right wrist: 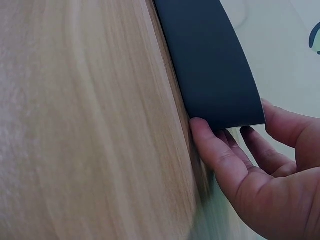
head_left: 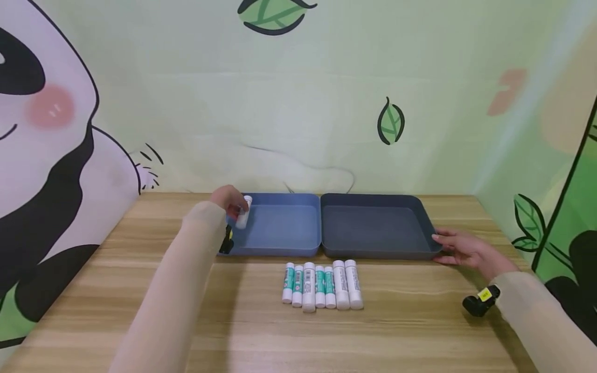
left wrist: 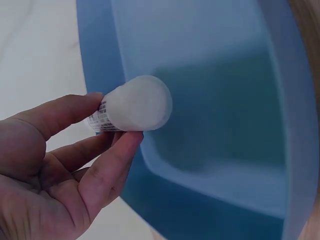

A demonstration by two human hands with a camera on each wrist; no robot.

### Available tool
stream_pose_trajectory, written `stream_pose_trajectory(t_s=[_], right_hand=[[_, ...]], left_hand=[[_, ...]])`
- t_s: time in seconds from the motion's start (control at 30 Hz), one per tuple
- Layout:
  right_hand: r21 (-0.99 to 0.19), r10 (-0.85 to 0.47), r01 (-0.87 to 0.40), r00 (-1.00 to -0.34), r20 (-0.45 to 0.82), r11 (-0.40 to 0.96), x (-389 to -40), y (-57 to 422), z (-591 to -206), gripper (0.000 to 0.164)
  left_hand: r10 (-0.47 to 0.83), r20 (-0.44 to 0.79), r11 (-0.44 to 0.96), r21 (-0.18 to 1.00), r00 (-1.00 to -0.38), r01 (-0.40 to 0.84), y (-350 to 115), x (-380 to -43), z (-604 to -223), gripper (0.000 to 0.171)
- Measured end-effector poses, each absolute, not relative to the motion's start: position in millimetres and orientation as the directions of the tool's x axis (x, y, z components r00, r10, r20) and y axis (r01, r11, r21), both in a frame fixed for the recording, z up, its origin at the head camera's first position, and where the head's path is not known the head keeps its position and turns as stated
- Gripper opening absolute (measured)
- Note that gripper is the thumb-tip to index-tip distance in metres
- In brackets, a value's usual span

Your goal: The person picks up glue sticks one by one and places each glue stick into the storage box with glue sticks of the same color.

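Note:
My left hand (head_left: pixel 229 201) pinches a white glue stick (head_left: pixel 244 212) between thumb and fingers, over the left end of the blue tray (head_left: pixel 275 250). In the left wrist view, the glue stick's pale round end (left wrist: pixel 145 102) points toward the camera, with printed marks partly behind the fingertips. My right hand (head_left: pixel 466 251) holds the right end of the dark grey tray (head_left: pixel 373 254), its thumb at the rim and its other fingers against the outer wall. In the right wrist view the fingers (right wrist: pixel 220 150) meet the tray's corner.
Several glue sticks (head_left: pixel 309 287), some white and some with green labels, lie side by side in front of the trays on the wooden table (head_left: pixel 396 331). Both trays stand next to each other near the back wall (head_left: pixel 317 114), which has panda and leaf drawings.

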State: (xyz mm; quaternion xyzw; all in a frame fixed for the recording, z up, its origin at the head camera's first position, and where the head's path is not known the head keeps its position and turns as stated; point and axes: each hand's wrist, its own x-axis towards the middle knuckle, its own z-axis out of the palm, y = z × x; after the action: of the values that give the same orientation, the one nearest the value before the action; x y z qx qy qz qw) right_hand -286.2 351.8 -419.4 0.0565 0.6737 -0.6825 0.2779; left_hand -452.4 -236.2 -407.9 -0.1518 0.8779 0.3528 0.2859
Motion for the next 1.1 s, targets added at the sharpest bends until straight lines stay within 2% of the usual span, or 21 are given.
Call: stream_pose_trajectory(t_s=[0.07,0.2,0.47,0.77,0.87,1.03,1.1], right_hand=[[-0.889,-0.302,0.454,-0.84,-0.451,0.064,-286,353,-421,0.084],[-0.892,-0.312,0.448,-0.84,-0.445,0.066,-288,353,-421,0.084],[-0.893,-0.313,0.444,-0.84,-0.443,0.071,-288,354,-421,0.084],[-0.887,-0.307,0.456,-0.836,-0.454,0.07,-287,353,-419,0.085],[-0.888,-0.308,0.456,-0.837,-0.452,0.064,-287,353,-418,0.084],[-0.89,-0.31,0.451,-0.838,-0.449,0.069,-288,354,-420,0.082],[-0.89,-0.309,0.45,-0.838,-0.45,0.077,-289,354,-420,0.082]], left_hand=[[-0.107,-0.602,0.704,0.515,-0.791,-0.488,-221,-421,-383,0.049],[-0.127,-0.613,0.69,0.51,-0.78,-0.513,-211,-392,-360,0.049],[-0.144,-0.617,0.709,0.48,-0.774,-0.516,-212,-397,-371,0.05],[-0.171,-0.655,0.708,0.438,-0.736,-0.554,-213,-398,-372,0.045],[-0.156,-0.67,0.711,0.434,-0.726,-0.553,-226,-425,-395,0.04],[-0.14,-0.696,0.71,0.425,-0.704,-0.561,-268,-515,-481,0.037],[-0.149,-0.693,0.703,0.427,-0.705,-0.568,-278,-534,-503,0.039]])
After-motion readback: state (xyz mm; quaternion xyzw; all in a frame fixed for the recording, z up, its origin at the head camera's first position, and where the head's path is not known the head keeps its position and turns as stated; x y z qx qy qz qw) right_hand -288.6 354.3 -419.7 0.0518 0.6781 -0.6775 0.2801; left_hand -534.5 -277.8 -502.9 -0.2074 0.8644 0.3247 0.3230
